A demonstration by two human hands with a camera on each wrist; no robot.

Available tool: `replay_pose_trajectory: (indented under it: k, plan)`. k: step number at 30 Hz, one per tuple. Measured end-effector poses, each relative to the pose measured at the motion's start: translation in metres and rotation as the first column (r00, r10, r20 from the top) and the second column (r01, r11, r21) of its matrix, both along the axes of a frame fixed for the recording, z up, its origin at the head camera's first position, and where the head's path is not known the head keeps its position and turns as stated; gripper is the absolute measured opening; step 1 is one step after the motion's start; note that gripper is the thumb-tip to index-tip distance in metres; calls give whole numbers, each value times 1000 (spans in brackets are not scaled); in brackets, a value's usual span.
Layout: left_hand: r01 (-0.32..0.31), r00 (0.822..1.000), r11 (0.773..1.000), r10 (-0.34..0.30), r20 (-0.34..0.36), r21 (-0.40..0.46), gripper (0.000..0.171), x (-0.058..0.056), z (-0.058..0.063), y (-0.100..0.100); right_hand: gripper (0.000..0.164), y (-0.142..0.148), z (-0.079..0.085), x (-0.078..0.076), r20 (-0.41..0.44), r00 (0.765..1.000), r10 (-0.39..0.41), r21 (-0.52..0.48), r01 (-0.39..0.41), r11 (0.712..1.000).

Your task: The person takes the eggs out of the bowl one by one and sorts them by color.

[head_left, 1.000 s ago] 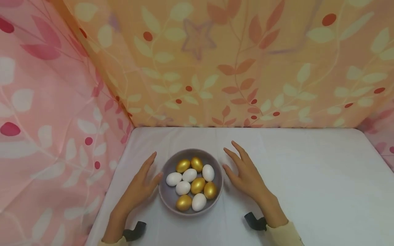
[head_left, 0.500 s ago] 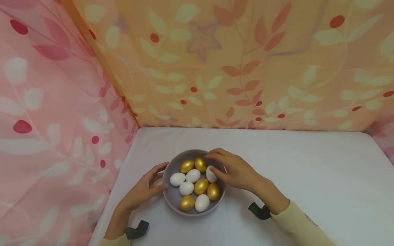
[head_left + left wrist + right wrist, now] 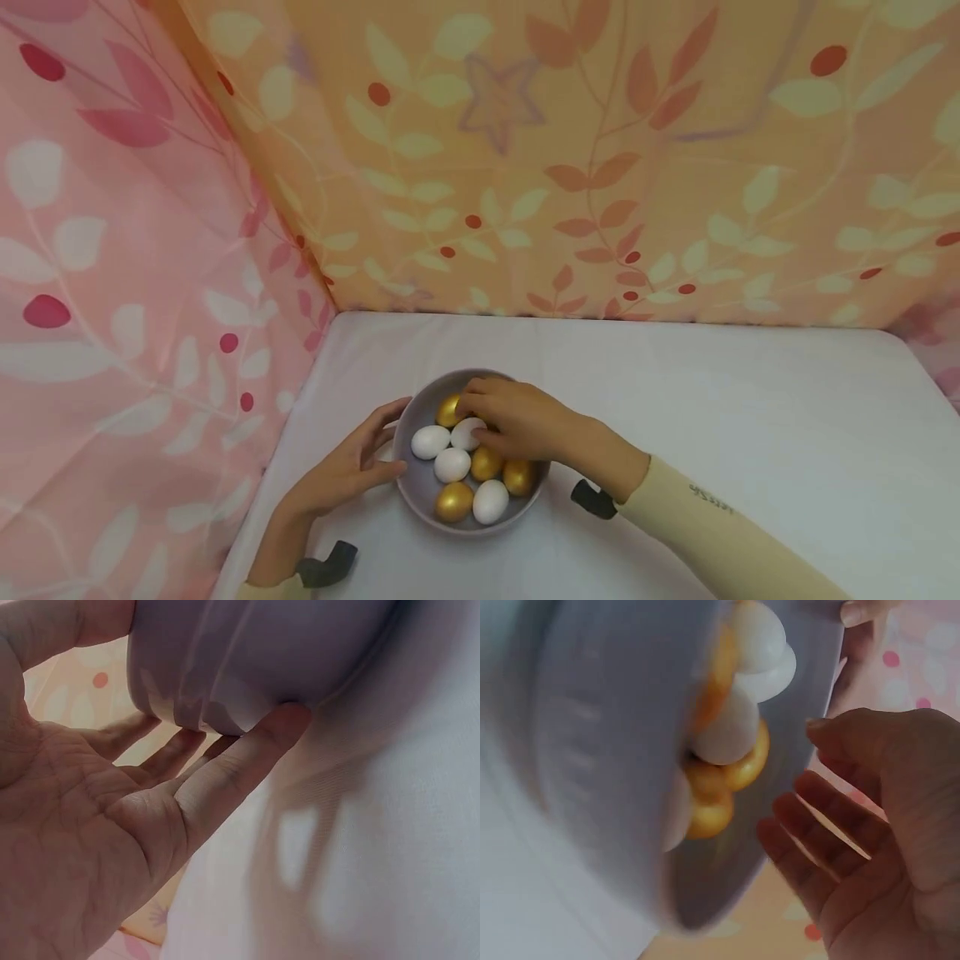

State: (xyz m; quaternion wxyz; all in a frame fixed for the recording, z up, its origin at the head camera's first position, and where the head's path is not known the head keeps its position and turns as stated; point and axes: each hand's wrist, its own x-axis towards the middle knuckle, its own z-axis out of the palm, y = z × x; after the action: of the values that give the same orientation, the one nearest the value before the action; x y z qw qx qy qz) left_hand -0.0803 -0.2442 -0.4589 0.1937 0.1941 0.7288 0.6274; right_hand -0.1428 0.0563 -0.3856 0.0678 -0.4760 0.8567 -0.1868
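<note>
A grey-purple round bowl (image 3: 422, 502) on the white table holds several white eggs and gold eggs. At its left side, the left hand (image 3: 347, 463) touches the outer wall with its fingertips; the thumb tip lies at the rim. The left wrist view has these fingers (image 3: 225, 769) fairly straight against the bowl, palm away from it. Over the bowl's right half, the right hand (image 3: 532, 421) reaches in, fingertips beside a gold egg (image 3: 448, 411) and a white egg (image 3: 468, 433). Its loosely bent fingers (image 3: 832, 817) hold nothing in the right wrist view. Some eggs are hidden beneath it.
The white tablecloth (image 3: 720, 400) stretches to the right of the bowl. Orange leaf-patterned cloth (image 3: 600, 167) hangs along the back edge, with pink patterned cloth (image 3: 150, 275) at the left. Dark wrist-worn pieces (image 3: 330, 565) stick out beside both wrists.
Both hands have come in from beside the bowl. The left now touches its side, while the right has moved left over the rim and above the eggs.
</note>
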Motion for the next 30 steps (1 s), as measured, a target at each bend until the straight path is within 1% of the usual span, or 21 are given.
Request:
replay_pose_trajectory:
  k: [4,6,11,14,18,23,27,30]
  plan:
    - [-13,1000,1000,13,14,-11,80,2,2,-3,26,-20,4,-4,-7,999,51,77,-50,996]
    - [-20,1000,1000,20,0,-22,80,2,3,-5,27,-29,4,-7,7,998,66,118,-66,991]
    - [-63,998,997,62,-30,-42,80,0,4,-8,29,-50,0,-14,18,996,88,195,-90,977]
    - [-78,997,996,77,-27,-42,80,-1,4,-10,30,-56,-4,-16,6,995,96,233,-94,968]
    - [-69,998,997,69,-7,-22,80,-1,4,-8,34,-55,-7,-12,-10,997,76,276,-70,959]
    - [-33,999,999,33,12,12,80,-2,1,-3,50,-50,-7,-4,-18,999,34,308,-27,951]
    - [-26,1000,1000,26,17,3,79,-2,-2,-3,54,-49,-7,3,-34,999,3,321,8,947]
    - [-26,999,1000,26,19,-6,80,0,-4,-3,55,-49,-7,7,-30,999,-15,332,24,943]
